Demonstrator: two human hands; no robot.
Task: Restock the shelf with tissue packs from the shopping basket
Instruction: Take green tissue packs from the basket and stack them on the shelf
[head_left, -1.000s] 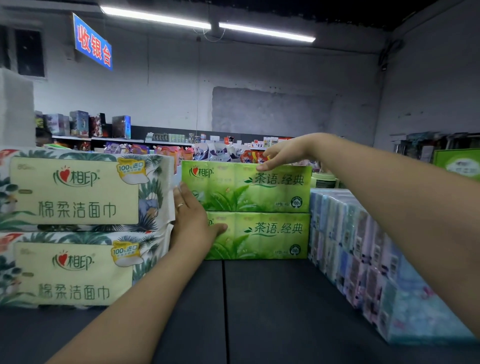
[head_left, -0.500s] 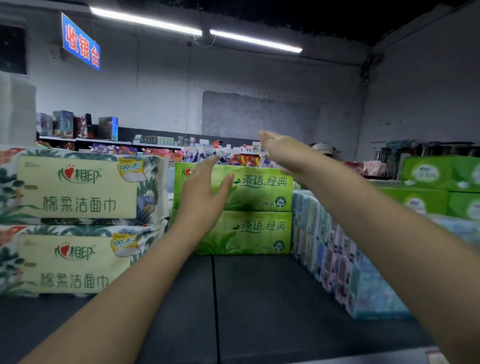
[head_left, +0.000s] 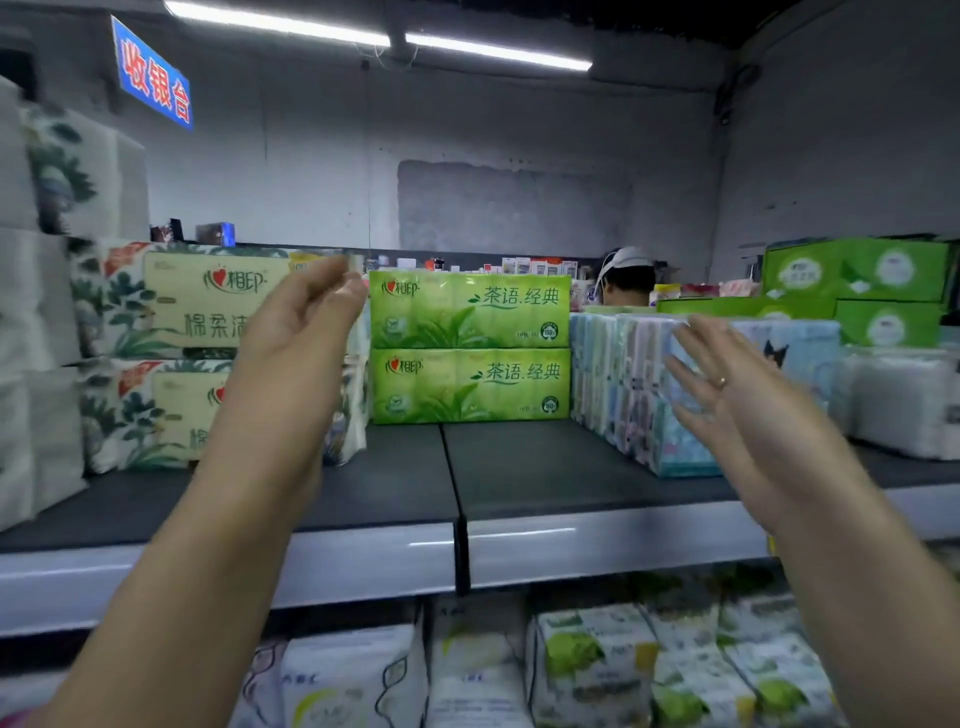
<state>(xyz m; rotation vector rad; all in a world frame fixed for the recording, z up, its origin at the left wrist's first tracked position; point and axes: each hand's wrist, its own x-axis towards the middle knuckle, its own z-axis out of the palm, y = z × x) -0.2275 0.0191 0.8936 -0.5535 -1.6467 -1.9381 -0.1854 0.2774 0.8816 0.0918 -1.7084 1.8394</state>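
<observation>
Now both hands have come back off the packs: my left hand (head_left: 306, 322) and right hand (head_left: 727, 400) hang loose-fingered, holding nothing, above the grey front lip of the dark shelf (head_left: 519, 462). Bare deck lies ahead between the cream floral packs (head_left: 171, 332) and pastel blue packs (head_left: 623, 374). At the back, two glossy green tissue packs (head_left: 470, 348) sit stacked squarely.

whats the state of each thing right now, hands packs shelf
left hand, open, holding nothing
right hand, open, holding nothing
green tissue packs, two stacked on the shelf, untouched
floral packs, two stacked, left of them
pastel packs, standing in a row, right of them
shelf, dark deck showing in front of them
</observation>
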